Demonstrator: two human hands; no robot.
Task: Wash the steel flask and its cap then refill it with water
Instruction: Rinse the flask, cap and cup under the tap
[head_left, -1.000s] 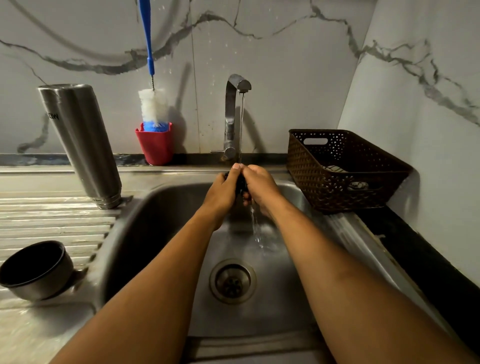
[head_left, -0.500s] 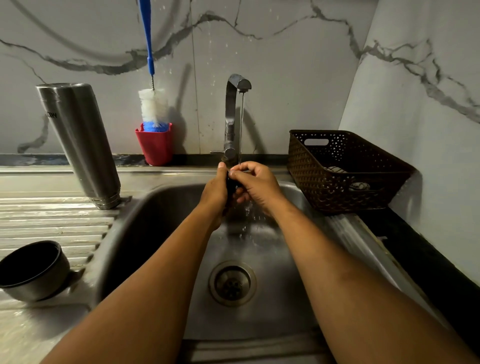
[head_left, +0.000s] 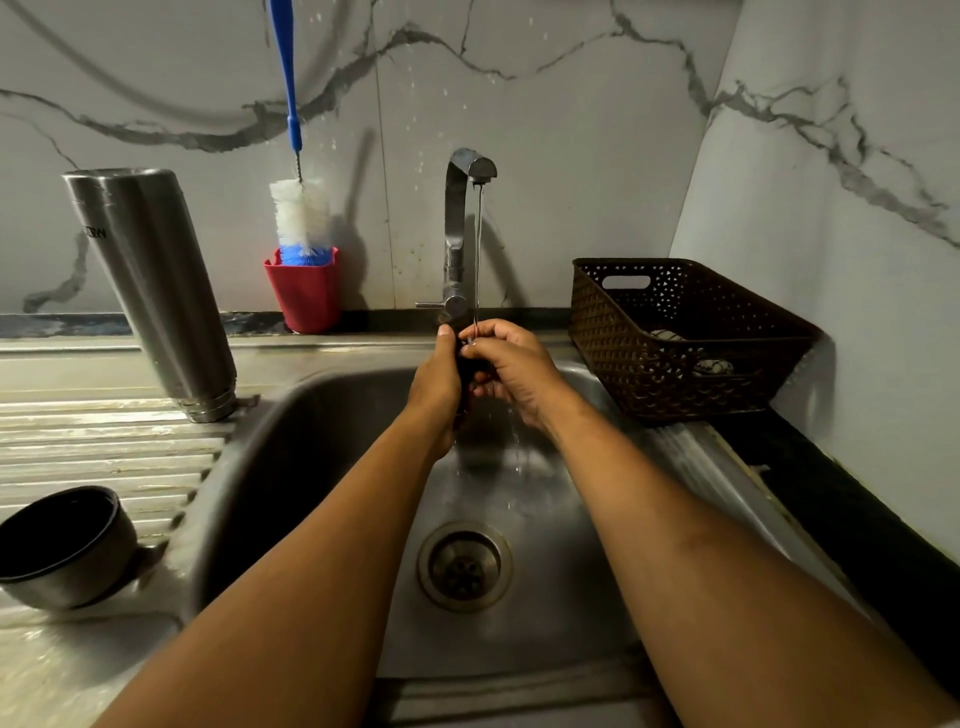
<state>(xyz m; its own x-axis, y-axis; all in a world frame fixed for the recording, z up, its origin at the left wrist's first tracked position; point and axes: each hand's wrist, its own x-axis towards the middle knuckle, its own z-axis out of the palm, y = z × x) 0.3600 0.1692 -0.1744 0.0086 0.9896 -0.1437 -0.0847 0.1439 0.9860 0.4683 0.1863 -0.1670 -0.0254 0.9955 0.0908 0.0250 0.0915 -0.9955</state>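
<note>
The steel flask (head_left: 150, 291) stands mouth down on the ribbed draining side of the table (head_left: 104, 457), its long axis close to upright and its raised base appearing to lean left, as a person rinses its small dark cap (head_left: 464, 358) under a thin stream from the tap (head_left: 460, 228). The 2 hands meet over the sink (head_left: 322, 467), the left hand (head_left: 436, 384) gripping the cap from one side and the right hand (head_left: 511, 371) curled round it from the other, so that little of the cap shows. The flask lies well apart from the hands, to their left and at the basin's far left corner, which puts it nearer the left hand. A reach for it would likely go sideways across the rim and close round the body from the side. A steel cup (head_left: 57, 551) lies tipped on the near left of the table, a bottle brush (head_left: 301, 213) stands in a red holder (head_left: 306, 296) by the wall, and a brown basket (head_left: 675, 364) sits to the right.
</note>
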